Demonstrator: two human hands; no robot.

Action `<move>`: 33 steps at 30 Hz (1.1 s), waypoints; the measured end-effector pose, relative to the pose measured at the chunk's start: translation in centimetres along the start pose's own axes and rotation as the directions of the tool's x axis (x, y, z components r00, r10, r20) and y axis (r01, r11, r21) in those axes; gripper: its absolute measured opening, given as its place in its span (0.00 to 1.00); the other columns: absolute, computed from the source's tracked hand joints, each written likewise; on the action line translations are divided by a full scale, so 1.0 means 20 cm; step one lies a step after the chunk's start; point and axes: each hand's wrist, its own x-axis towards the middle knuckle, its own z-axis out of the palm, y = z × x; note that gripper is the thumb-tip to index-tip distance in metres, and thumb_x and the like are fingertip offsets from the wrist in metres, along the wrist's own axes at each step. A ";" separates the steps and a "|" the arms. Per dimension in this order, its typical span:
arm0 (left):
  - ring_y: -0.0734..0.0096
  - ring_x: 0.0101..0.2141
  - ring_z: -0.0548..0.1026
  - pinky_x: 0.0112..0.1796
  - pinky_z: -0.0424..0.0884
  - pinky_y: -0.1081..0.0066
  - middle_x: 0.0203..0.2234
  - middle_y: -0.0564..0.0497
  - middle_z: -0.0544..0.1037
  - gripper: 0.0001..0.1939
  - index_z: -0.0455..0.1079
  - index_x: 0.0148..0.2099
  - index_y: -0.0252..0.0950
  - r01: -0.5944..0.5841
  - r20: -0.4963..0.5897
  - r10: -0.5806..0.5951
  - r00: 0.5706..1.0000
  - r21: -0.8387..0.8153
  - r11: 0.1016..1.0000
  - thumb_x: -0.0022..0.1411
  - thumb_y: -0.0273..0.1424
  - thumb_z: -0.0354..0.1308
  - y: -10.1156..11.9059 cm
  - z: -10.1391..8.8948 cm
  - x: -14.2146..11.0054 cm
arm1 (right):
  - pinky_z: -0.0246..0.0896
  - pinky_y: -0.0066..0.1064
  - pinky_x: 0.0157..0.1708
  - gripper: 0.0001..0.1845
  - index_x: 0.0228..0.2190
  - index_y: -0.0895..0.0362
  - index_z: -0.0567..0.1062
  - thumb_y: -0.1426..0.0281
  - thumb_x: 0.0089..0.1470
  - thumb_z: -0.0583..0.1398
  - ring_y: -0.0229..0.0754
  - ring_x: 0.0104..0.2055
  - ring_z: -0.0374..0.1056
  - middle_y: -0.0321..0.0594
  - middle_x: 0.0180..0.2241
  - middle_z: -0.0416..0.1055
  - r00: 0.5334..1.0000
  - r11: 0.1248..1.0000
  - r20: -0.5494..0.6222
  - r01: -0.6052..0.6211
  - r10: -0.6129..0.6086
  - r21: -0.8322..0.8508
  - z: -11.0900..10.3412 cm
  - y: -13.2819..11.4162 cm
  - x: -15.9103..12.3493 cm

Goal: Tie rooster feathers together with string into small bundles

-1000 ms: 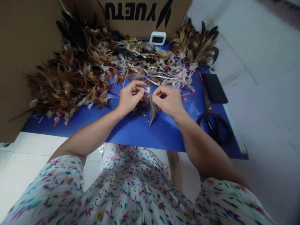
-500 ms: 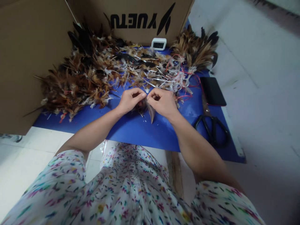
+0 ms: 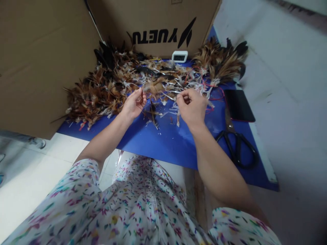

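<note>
My left hand pinches the end of a brown feather that sticks out to the right, blurred by motion. My right hand is closed in a pinch a hand's width to the right, with a thin feather strip hanging below it. Both hands hover over the blue board. A few loose feather bits lie on the board between them. A big heap of brown and black feathers lies just left of my left hand.
Pale strips and red threads litter the board behind my hands. Another feather bunch sits at the back right. Black scissors and a black phone lie at the right. Cardboard walls and a small white timer stand behind.
My hands were together on one feather near the board's middle. They have lifted and pulled apart, the left carrying a feather toward the heap, the right keeping a strip.
</note>
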 end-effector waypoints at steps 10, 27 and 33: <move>0.83 0.29 0.79 0.28 0.74 0.85 0.30 0.54 0.80 0.07 0.72 0.37 0.39 -0.009 -0.147 0.020 0.989 0.071 0.997 0.58 0.26 0.66 0.09 -0.18 -0.21 | 0.63 0.36 0.36 0.07 0.27 0.54 0.72 0.71 0.56 0.56 0.42 0.29 0.69 0.39 0.26 0.74 0.984 0.976 0.130 0.142 -0.121 -0.166 0.00 -0.02 -0.04; 0.82 0.27 0.70 0.28 0.65 0.68 0.27 0.64 0.76 0.28 0.69 0.36 0.43 -0.382 -0.369 0.664 0.650 0.596 0.706 0.41 0.56 0.71 0.43 -0.83 -0.20 | 0.61 0.38 0.37 0.06 0.28 0.54 0.73 0.71 0.55 0.57 0.46 0.30 0.69 0.42 0.27 0.74 0.957 0.952 0.258 0.193 -0.130 -0.237 0.03 0.01 -0.06; 0.82 0.31 0.67 0.37 0.66 0.65 0.26 0.63 0.73 0.27 0.66 0.36 0.38 -0.267 -0.414 0.682 0.603 0.701 0.661 0.46 0.52 0.71 0.60 -0.93 0.18 | 0.61 0.35 0.34 0.06 0.27 0.54 0.73 0.71 0.54 0.56 0.42 0.28 0.67 0.39 0.25 0.73 0.953 0.946 0.249 0.230 -0.172 -0.227 0.04 0.04 -0.06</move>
